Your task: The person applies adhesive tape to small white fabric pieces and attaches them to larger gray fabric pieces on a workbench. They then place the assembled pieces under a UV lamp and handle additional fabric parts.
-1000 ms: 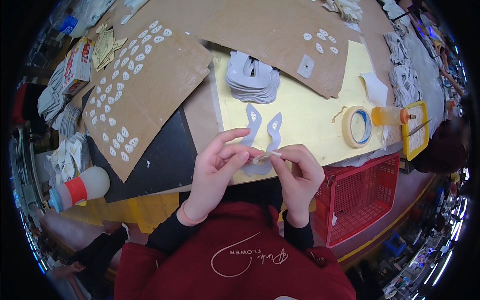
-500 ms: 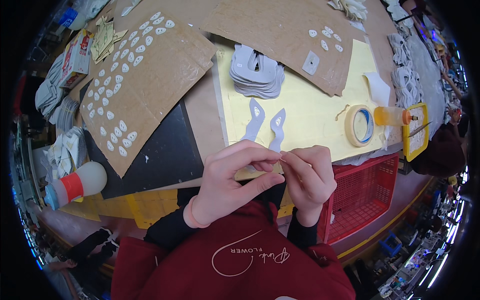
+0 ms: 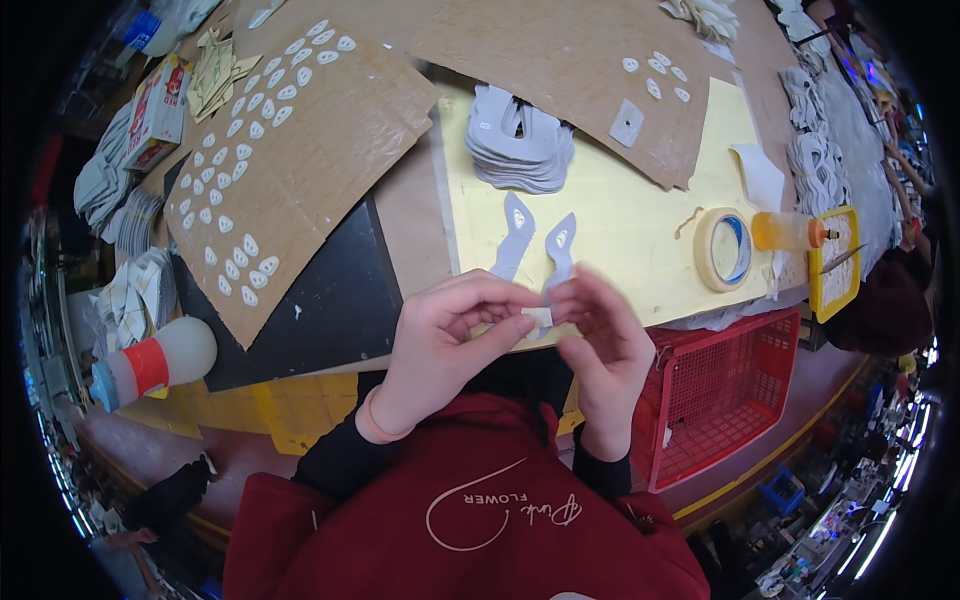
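Between the thumb and fingers of my left hand [image 3: 445, 335] is a small off-white piece [image 3: 538, 317], perhaps a bit of tape or paper. My right hand [image 3: 608, 355] is just beside it, thumb spread away from the fingers, nothing visible in it; its fingertips are blurred. Just beyond my hands, two wavy grey cut pieces [image 3: 514, 240] lie on the yellow sheet, each with a small white oval patch near its pointed tip. The near ends of both are partly hidden by my fingers. Further back is a stack of grey cut-out pieces [image 3: 520, 150].
Brown boards [image 3: 330, 150] carry rows of white oval patches. At right are a tape roll [image 3: 722, 250], an orange bottle [image 3: 785, 232] and a yellow tray [image 3: 835, 275]. A red crate [image 3: 715, 400] stands below the table edge. A white bottle [image 3: 165, 362] lies at left.
My hands were pinched together; now the right hand has drawn slightly apart with its fingers loosened. The off-white piece now shows in my left fingers.
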Motion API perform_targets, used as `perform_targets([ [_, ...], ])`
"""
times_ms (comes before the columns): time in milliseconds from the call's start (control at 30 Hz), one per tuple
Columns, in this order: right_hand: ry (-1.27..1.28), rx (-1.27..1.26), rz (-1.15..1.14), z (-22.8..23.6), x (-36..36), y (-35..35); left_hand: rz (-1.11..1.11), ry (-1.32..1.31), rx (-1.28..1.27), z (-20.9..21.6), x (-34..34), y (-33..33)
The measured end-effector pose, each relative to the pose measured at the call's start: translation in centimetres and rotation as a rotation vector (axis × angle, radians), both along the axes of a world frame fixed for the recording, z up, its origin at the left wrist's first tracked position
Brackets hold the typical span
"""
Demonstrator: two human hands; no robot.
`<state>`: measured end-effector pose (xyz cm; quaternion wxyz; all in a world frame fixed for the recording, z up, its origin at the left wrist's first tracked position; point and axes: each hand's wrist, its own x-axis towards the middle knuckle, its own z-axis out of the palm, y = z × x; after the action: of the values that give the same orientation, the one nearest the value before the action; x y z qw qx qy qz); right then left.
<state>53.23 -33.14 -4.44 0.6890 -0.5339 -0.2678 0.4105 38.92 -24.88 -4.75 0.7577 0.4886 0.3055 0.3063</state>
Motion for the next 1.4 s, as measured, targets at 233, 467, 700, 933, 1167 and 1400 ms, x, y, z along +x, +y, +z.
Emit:
perform_targets([
  [233, -0.215, -0.007, 0.102, -0.8, 0.5, -0.9, -0.091, -0.149, -0.128, -0.2, -0.2, 0.1],
  [467, -0.351, 0.115, 0.173, -0.7, 1.4, -0.8, -0.043, -0.119, -0.252, 0.2, -0.4, 0.0],
  [700, -0.393, -0.047, 0.212, -0.4, 2.0, -1.1, -0.076, -0.089, -0.114, -0.5, 0.1, -0.3],
  [933, -1.116, 0.358, 0.141, -1.7, 2.3, -0.6, -0.071, -0.15, -0.423, -0.7, -0.2, 0.2],
  [1167, -0.755, 0.036, 0.1, -1.4, 2.5, -0.8, -0.051, -0.075, -0.028, -1.0, 0.6, -0.2],
  [1400, -0.852, -0.03, 0.129, -1.2, 3.6, 0.5, 0.021, -0.002, 0.129, -1.7, 2.4, 0.2],
])
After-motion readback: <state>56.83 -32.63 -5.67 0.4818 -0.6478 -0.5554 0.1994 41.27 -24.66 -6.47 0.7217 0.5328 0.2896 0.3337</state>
